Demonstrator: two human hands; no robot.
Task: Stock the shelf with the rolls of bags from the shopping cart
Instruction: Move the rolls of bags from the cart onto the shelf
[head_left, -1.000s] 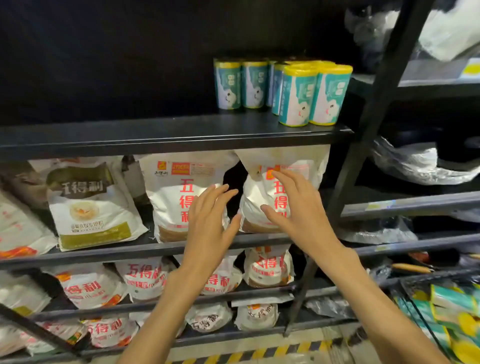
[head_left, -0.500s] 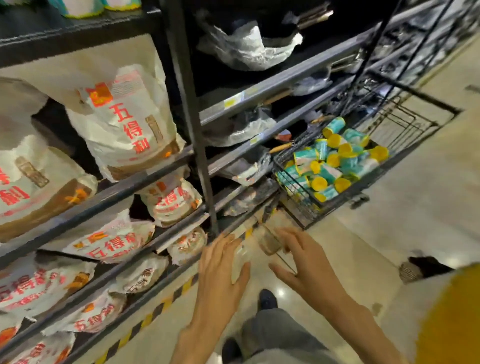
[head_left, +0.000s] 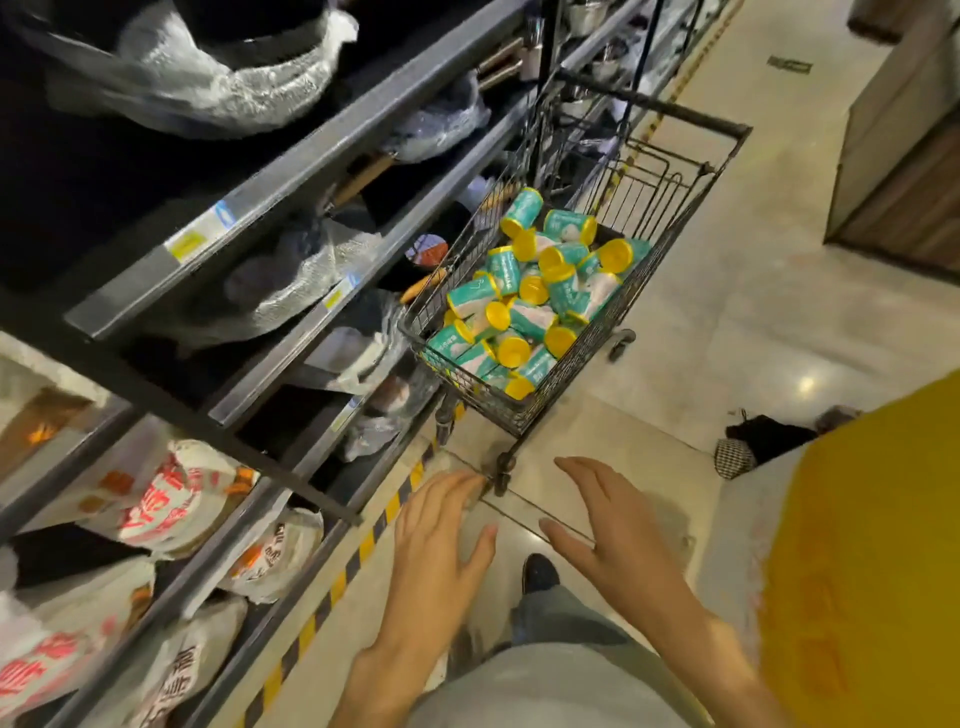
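At the far left, white sacks (head_left: 171, 499) printed with red Chinese characters, too blurred to read, lie on the lower levels of the dark metal shelf (head_left: 291, 171). Higher up, the shelf holds items wrapped in clear plastic (head_left: 291, 275), and small blue and yellow price tags (head_left: 200, 234) sit on the shelf edges; their print cannot be made out. A yellow-and-black striped line (head_left: 363, 545) runs along the floor at the shelf's foot. The left hand (head_left: 436, 540) hangs over the floor with its fingers (head_left: 457, 493) straight and slightly spread, holding nothing. Just above it, the black wire shopping cart (head_left: 571, 358) stands beside the shelf, piled with the rolls of bags (head_left: 524, 301), teal wrappers with yellow ends lying jumbled; their label writing is too small to read. The right hand (head_left: 618, 530) is likewise empty, fingers extended and apart, below the cart. At the right edge is a yellow and white garment (head_left: 857, 571).
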